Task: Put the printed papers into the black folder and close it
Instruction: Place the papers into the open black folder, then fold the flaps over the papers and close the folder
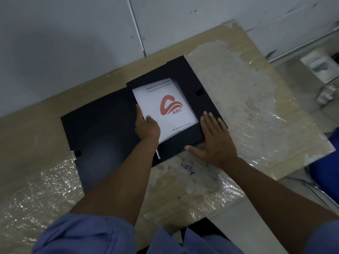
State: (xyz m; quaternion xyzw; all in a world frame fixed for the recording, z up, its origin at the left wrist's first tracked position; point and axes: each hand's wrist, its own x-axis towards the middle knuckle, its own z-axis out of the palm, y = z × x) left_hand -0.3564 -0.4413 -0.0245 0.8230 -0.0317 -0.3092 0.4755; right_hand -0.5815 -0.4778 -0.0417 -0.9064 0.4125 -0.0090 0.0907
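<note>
A black folder (102, 129) lies open on the table, its left cover flat and its right half fitted with black flaps. The printed papers (165, 99), white with a red ABC logo, sit inside the right half, their top edge tucked under the upper flap. My left hand (147, 125) rests on the papers' lower left corner, thumb on the sheet and fingers along its left edge. My right hand (212, 142) lies flat, fingers spread, on the right flap and the folder's lower right corner.
The table (247, 107) is beige with crinkled plastic film and peeling patches. A grey wall (73, 33) stands right behind it. White boxes (321, 66) sit off the table at the far right. Something blue (328, 162) stands beside the right edge.
</note>
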